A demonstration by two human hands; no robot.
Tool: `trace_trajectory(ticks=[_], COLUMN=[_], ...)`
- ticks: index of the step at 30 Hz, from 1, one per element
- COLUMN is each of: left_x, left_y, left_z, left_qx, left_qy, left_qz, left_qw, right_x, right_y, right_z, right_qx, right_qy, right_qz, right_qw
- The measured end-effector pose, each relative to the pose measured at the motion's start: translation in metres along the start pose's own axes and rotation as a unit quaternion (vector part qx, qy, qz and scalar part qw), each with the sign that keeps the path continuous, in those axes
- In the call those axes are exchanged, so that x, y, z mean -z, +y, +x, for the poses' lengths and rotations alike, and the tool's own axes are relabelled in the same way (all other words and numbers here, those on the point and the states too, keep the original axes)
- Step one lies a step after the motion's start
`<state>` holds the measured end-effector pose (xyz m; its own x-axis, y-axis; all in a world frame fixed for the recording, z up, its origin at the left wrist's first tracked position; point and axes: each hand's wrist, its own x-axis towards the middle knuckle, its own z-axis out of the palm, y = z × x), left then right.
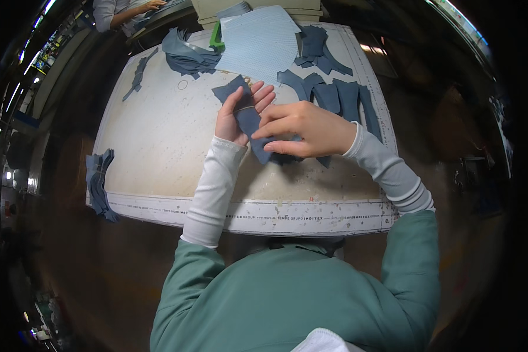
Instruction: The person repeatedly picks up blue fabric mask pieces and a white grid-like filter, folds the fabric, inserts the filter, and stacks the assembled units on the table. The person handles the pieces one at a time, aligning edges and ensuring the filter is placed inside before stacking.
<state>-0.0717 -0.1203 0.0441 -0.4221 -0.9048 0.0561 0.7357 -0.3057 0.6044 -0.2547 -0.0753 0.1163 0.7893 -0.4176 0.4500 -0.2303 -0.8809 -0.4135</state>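
Observation:
A small bundle of dark blue cut pieces (pixel 247 117), fabric or leather by the look of it, lies across my left hand (pixel 233 114). That palm faces up, with the thumb pressing on the bundle and the fingers behind it. A thin light band crosses the bundle near its middle. My right hand (pixel 305 129) reaches over the bundle's lower part, its fingers curled and the thumb below them. Whatever sits between those fingertips is hidden. Beneath the right hand, more dark pieces (pixel 324 161) partly show.
A pale worktable (pixel 152 135) carries stacks of blue pieces at the far left (pixel 188 58), right (pixel 340 97) and far right (pixel 317 50). A light blue lined sheet (pixel 258 44) covers a green object (pixel 216 36). A banded bundle (pixel 101 182) overhangs the left edge. Another person's arm (pixel 129 13) shows beyond.

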Motion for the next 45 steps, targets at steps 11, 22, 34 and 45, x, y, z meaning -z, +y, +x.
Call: trace_trajectory(ticks=[11,22,34,45], left_x=[0.005,0.023,0.090,-0.016], left_y=[0.001,0.011,0.099,0.106], left_z=[-0.003,-0.004,-0.017,-0.096], left_qx=[0.032,0.000,-0.153,0.101], left_qy=[0.031,0.120,0.069,-0.067], left_qz=[0.114,0.194,-0.069,-0.193], left_qw=[0.993,0.974,0.983,0.974], right_x=[-0.074,-0.080,-0.112,-0.064], right_y=[0.029,0.032,-0.024,0.033], right_z=[0.020,0.029,-0.032,-0.052], right_qx=[-0.048,-0.105,-0.077,-0.312], right_qy=[0.146,0.219,0.100,-0.067], right_qz=[-0.193,-0.141,-0.075,-0.005], right_qw=[0.969,0.960,0.989,0.948])
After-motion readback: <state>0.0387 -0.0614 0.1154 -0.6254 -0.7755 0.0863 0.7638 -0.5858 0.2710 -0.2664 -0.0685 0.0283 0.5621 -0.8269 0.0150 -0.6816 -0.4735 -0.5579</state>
